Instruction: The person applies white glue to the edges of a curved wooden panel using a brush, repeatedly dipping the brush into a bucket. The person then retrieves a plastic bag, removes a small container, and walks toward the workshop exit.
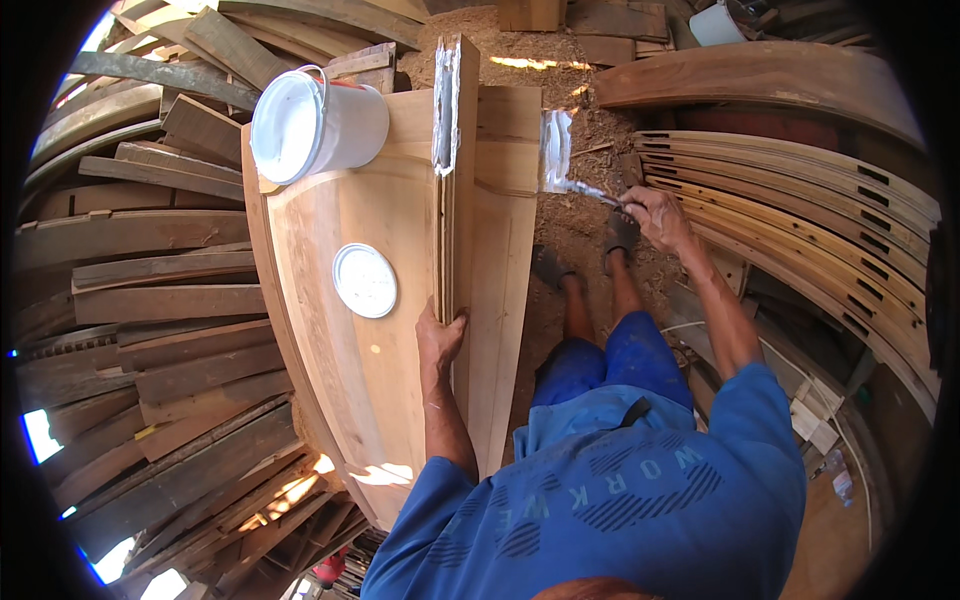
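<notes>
A narrow wooden board [452,240] stands on edge on a wide wooden panel [370,215], with wet white glue or paint smeared along its far end. My left hand [440,338] is closed around the near end of this board. Held off to the right, beyond the panel's edge, is a paint roller [556,150] with a white-coated head; my right hand [658,218] grips its handle. A white bucket [335,123] with white contents sits at the panel's far left. Nearer to me, a round white lid [364,281] lies flat on the panel.
Stacked rough planks [170,300] crowd the left side. On the right lie several slotted curved wooden pieces [790,200] and a broad curved timber [760,85]. Sawdust covers the floor [500,60]. A white container [716,25] stands at the far right.
</notes>
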A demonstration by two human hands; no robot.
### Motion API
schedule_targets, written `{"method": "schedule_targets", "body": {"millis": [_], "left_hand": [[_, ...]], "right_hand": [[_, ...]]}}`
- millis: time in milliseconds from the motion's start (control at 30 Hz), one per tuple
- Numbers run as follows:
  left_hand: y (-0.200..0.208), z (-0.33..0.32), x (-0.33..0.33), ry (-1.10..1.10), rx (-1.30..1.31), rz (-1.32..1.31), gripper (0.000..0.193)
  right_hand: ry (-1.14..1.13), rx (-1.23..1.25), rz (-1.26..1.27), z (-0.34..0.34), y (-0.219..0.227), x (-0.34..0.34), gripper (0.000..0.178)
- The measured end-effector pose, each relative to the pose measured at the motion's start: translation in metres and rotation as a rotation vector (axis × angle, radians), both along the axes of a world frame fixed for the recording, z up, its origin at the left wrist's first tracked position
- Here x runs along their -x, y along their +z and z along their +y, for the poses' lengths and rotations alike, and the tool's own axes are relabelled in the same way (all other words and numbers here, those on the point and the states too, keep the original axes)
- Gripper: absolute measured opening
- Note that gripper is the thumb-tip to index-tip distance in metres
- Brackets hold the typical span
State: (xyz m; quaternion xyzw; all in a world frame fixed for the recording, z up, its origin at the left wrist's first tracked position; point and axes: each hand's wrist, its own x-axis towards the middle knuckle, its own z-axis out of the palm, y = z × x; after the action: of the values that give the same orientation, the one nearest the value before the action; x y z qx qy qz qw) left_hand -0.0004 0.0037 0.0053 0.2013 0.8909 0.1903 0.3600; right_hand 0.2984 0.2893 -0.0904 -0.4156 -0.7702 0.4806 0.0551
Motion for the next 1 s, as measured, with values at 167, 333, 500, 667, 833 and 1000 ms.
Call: {"method": "schedule_targets", "body": {"millis": [167, 333, 500, 667, 833, 1000], "left_hand": [[-0.002, -0.001, 0.002, -0.002, 0.021, -0.013, 0.041], [-0.006, -0.004, 0.003, -0.005, 0.022, -0.011, 0.04], [-0.005, -0.002, 0.002, 0.002, 0.005, -0.023, 0.039], [-0.003, -0.001, 0.002, -0.013, 0.001, -0.019, 0.039], [-0.004, -0.002, 0.003, -0.012, -0.01, -0.022, 0.039], [-0.001, -0.001, 0.0, 0.011, 0.016, -0.028, 0.039]], "right_hand": [[-0.157, 0.011, 0.053, 0.01, 0.02, 0.018, 0.018], [-0.005, -0.098, -0.054, 0.026, 0.018, 0.038, 0.014], [0.087, -0.077, -0.069, -0.013, 0.016, 0.028, 0.014], [-0.083, -0.15, 0.082, -0.032, 0.014, 0.023, 0.015], [0.009, -0.366, 0.102, -0.038, 0.008, 0.025, 0.014], [-0.036, -0.339, 0.13, -0.02, 0.016, 0.023, 0.013]]}}
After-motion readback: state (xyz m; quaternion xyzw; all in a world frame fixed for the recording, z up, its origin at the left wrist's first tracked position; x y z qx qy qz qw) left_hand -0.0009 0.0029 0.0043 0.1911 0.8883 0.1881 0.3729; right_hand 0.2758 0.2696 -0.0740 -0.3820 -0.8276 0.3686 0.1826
